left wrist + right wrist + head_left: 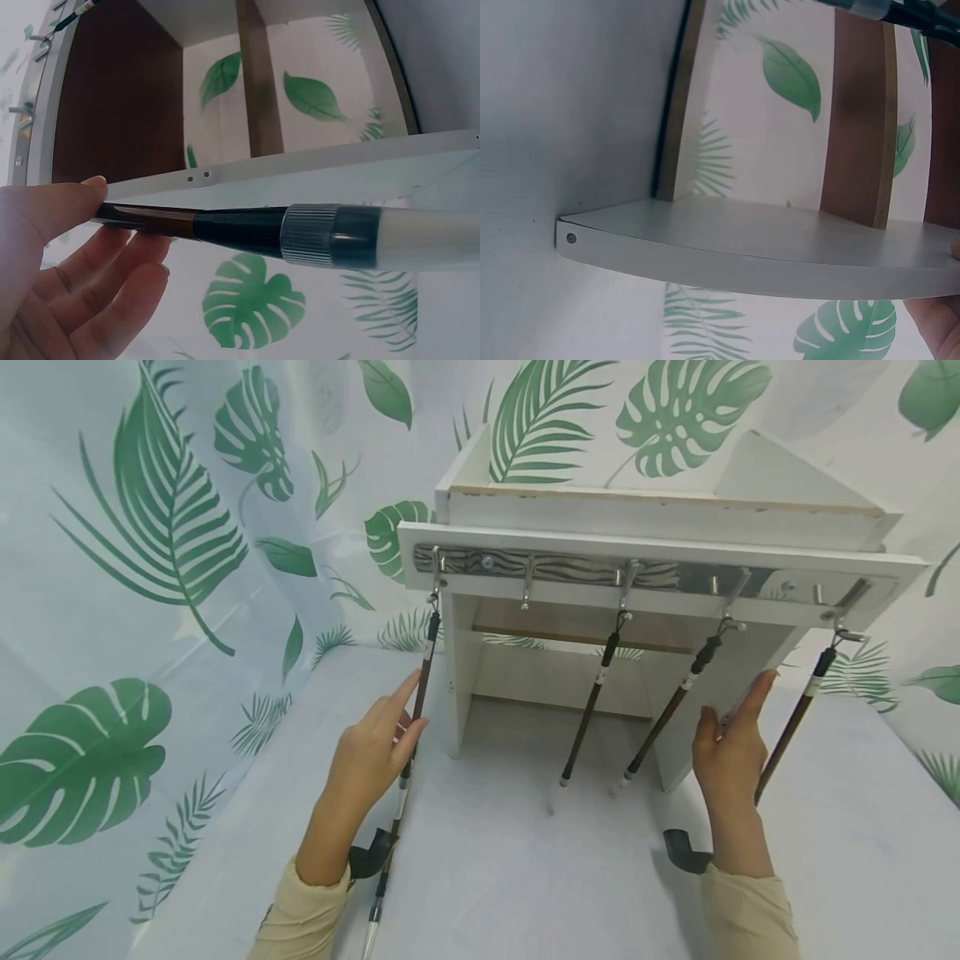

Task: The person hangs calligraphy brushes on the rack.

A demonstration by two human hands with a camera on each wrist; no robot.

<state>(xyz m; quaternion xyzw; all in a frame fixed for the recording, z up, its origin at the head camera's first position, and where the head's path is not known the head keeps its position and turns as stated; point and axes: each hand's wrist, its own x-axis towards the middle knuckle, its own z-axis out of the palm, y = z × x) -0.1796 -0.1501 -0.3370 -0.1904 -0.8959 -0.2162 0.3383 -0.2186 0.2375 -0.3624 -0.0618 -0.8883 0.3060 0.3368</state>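
My left hand [367, 752] pinches the handle of a calligraphy brush [425, 672] that hangs from the leftmost hook. In the left wrist view, the thumb lies on the dark handle of this brush [240, 231], with the other fingers behind it; its pale bristle end runs out at the right. My right hand [731, 760] grips the front edge of the white shelf's right side panel [742, 652]. The right wrist view shows that panel's edge [765, 274] with part of the hand [937, 322] at the right border.
Three other brushes hang from the hook rail [585, 572]: one near the middle [592, 702], one right of it [671, 714], one at the far right [795, 727]. The second hook [528, 583] bears no brush. Leaf-printed cloth [300, 485] surrounds the shelf.
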